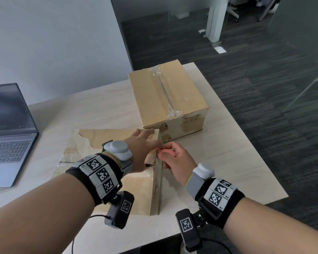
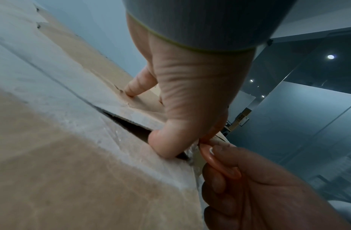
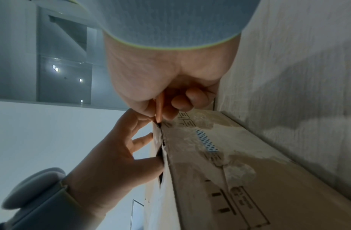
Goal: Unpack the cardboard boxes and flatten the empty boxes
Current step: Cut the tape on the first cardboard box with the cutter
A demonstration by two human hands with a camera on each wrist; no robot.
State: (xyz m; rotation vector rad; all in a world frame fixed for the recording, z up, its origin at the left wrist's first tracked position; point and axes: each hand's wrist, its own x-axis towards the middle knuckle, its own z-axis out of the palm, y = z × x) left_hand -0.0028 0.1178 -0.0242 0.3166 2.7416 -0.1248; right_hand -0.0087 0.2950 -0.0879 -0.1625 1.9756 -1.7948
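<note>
Cardboard near box [image 1: 117, 143] lies under my flat left hand [image 1: 141, 149]; my right hand [image 1: 174, 160] pinches an orange cutter [image 1: 166, 153] at its taped edge. Second box [image 1: 165, 96] sits behind on desk [image 1: 228, 153].

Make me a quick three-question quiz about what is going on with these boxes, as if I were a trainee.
1. True or false: the far brown cardboard box sealed with clear tape is already opened.
2. Which hand holds the small orange plastic cutter? A left hand, B right hand
3. Fill in: the left hand presses on the top of the near worn cardboard box, which stands on the pale wooden ____.

Key: 1 false; 2 B; 3 table.
</note>
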